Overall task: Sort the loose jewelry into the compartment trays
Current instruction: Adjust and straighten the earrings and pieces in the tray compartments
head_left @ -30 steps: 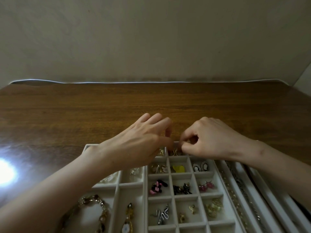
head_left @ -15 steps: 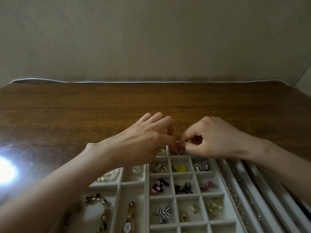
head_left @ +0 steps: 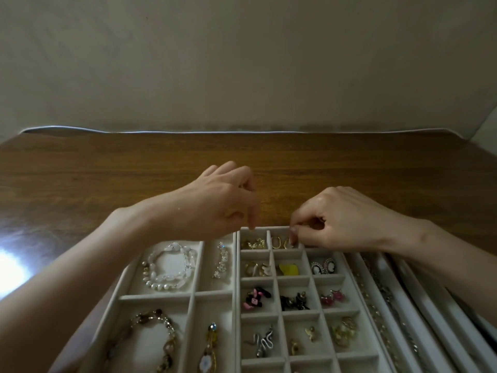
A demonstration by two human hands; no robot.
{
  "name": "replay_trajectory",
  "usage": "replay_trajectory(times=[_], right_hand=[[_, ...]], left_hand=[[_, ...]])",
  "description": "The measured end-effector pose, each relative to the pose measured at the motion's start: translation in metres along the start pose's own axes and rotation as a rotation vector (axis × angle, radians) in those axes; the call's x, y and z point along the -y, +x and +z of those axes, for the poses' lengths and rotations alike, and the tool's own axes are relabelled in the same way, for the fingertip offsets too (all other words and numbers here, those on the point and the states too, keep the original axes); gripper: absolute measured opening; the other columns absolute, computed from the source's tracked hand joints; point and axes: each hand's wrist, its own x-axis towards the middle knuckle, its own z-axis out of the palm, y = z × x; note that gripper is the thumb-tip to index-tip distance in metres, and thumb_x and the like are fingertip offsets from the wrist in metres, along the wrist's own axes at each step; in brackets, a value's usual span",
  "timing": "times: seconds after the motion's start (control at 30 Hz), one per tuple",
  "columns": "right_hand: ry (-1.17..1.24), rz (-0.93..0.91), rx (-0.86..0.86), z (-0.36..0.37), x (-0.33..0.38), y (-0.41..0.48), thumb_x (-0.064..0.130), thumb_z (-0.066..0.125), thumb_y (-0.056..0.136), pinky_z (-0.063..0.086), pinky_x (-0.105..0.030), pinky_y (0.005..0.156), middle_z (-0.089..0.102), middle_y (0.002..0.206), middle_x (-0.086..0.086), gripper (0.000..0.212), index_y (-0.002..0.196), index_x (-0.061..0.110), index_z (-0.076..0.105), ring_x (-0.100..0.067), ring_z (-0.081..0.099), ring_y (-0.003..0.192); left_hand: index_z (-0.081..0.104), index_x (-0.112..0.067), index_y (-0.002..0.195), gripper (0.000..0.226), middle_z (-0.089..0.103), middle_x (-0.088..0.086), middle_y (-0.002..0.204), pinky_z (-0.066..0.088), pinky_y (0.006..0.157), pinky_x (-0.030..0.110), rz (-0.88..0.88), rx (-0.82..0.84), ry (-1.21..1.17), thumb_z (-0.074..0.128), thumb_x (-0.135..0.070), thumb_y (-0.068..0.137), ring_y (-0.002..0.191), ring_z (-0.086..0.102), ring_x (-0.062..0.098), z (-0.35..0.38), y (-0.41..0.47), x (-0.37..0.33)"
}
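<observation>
On wooden counter, right hand fingers pinched light, slippery gold hoop by its rim in tray; left hand fingers hung loose, empty.

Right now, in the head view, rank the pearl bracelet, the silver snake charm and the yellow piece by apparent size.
1. pearl bracelet
2. silver snake charm
3. yellow piece
Snake over yellow is unsure: it lies nearer the camera.

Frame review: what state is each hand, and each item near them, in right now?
left hand: fingers curled, tips down over the grid tray's far-left corner; grip unclear.
right hand: pinching one of the gold hoops.
gold hoops: lying in the far-row middle compartment.
pearl bracelet: coiled in its compartment, untouched.
</observation>
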Motion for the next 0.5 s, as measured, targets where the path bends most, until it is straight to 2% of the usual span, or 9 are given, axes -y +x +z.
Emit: replay_trajectory(times=[0.1,0.17,0.33,0.4,0.5], right_hand=[[-0.017,-0.013,-0.017,0.001,-0.001,0.0,0.042,0.044,0.091,0.033,-0.008,0.056,0.069,0.079,0.007,0.024,0.089,0.037,0.068,-0.006,0.058,0.065],[0.005,-0.019,-0.024,0.001,-0.001,0.001,0.043,0.042,0.09,0.035,-0.009,0.057,0.069,0.077,0.006,0.028,0.088,0.035,0.069,-0.007,0.058,0.065],[0.226,-0.067,-0.108,0.001,0.008,0.005,0.04,0.057,0.086,0.047,-0.018,0.06,0.068,0.075,0.008,0.015,0.09,0.033,0.07,-0.006,0.061,0.068],[0.218,-0.098,-0.109,0.002,0.017,0.009,0.035,0.063,0.085,0.04,-0.016,0.058,0.067,0.073,0.008,0.007,0.088,0.035,0.069,-0.007,0.058,0.065],[0.143,-0.119,-0.066,0.004,0.031,0.014,0.034,0.065,0.084,0.03,-0.011,0.058,0.06,0.074,0.017,0.006,0.089,0.036,0.068,0.0,0.052,0.065]], left_hand=[[0.062,-0.046,0.093,0.016,0.042,-0.016,0.101,0.03,0.092,0.024,-0.003,0.136,0.013,0.053,-0.034,0.087,0.096,0.031,0.001,0.001,-0.002,0.002],[0.061,-0.047,0.097,0.013,0.04,-0.018,0.101,0.028,0.089,0.018,0.004,0.175,0.039,0.056,-0.042,0.086,0.093,0.029,-0.001,0.004,-0.001,0.001],[0.061,-0.042,0.096,0.017,0.041,-0.018,0.099,0.028,0.081,0.014,0.022,0.119,0.101,0.055,-0.051,0.084,0.09,0.03,0.0,0.009,0.001,-0.002],[0.062,-0.039,0.095,0.018,0.043,-0.017,0.098,0.028,0.08,0.015,0.006,0.096,0.111,0.056,-0.051,0.083,0.091,0.031,0.0,0.01,0.001,-0.002],[0.063,-0.035,0.091,0.019,0.041,-0.019,0.091,0.029,0.082,0.018,-0.043,0.046,0.089,0.061,-0.049,0.08,0.089,0.034,0.001,0.008,0.002,0.001]])
